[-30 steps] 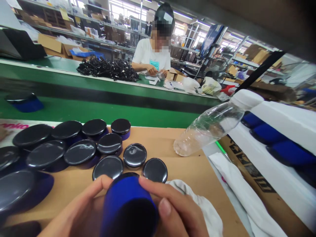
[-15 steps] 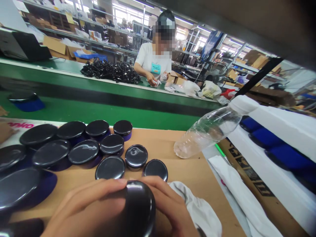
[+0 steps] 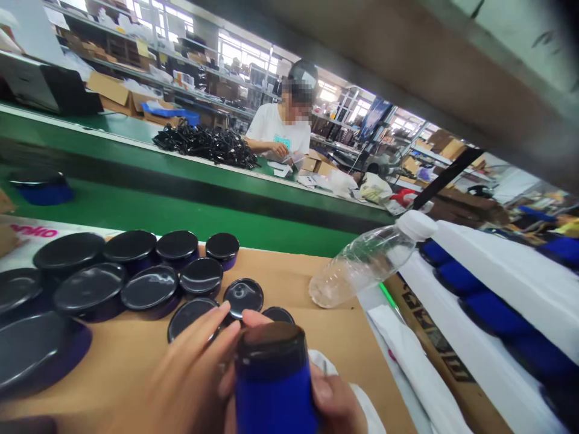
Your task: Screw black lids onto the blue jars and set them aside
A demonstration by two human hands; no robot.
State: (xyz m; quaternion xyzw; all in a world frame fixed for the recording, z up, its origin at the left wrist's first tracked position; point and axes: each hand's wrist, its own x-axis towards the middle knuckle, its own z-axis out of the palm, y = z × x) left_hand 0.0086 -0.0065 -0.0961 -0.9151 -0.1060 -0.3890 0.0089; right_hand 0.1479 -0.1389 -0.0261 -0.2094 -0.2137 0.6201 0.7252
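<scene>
Gripping a blue container (image 3: 275, 398) in the right hand (image 3: 335, 396), thumb against the right side and one fingertip just behind the black end, raised above the cardboard-covered bench (image 3: 283, 274) with that black end uppermost. Holding the left hand (image 3: 190, 361) just beside, on the container's left, fingers stretched out and close together, blurred towards the palm; cannot tell there between touching and barely apart. Beyond, seeing black-topped containers (image 3: 151, 288) standing in rough rows, with the nearest ones partly hidden by the hands and the held piece. Behind the right hand, noting a white cloth (image 3: 370, 410); off to the right, a clear bottle (image 3: 362, 265) leaning in this view, then blue pieces (image 3: 486, 307) beside white foam (image 3: 497, 268). Judging by the pose, apparently in the middle of handling or checking the container, not yet setting it down. For the next move, needing a firm right-hand hold on those smooth-looking sides, left fingers ready to steady or turn, and care to clear the nearest black-topped containers
</scene>
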